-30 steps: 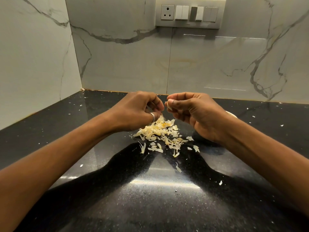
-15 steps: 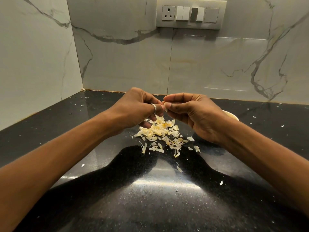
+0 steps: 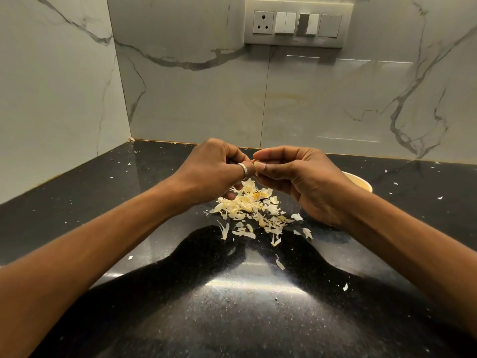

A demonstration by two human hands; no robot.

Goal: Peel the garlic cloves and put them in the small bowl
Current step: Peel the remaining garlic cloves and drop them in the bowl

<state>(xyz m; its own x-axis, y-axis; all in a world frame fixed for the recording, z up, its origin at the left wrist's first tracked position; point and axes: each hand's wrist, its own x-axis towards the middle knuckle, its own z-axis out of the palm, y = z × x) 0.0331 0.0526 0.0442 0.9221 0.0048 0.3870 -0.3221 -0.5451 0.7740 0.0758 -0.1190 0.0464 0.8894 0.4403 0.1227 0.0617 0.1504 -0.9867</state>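
Observation:
My left hand (image 3: pixel 214 169) and my right hand (image 3: pixel 302 177) meet fingertip to fingertip above the black counter. Between them they pinch a pale garlic clove (image 3: pixel 256 164), of which only a sliver shows. A ring sits on a left finger. Under the hands lies a heap of garlic peels (image 3: pixel 251 206). The small cream bowl (image 3: pixel 361 180) stands behind my right wrist, mostly hidden; its contents cannot be seen.
The black stone counter (image 3: pixel 129 202) carries scattered peel flecks. Marble walls close the back and left, meeting in a corner (image 3: pixel 131 138). A switch and socket panel (image 3: pixel 296 21) hangs on the back wall.
Both hands have risen slightly and closed together; the left fingers now touch the clove held at the right fingertips.

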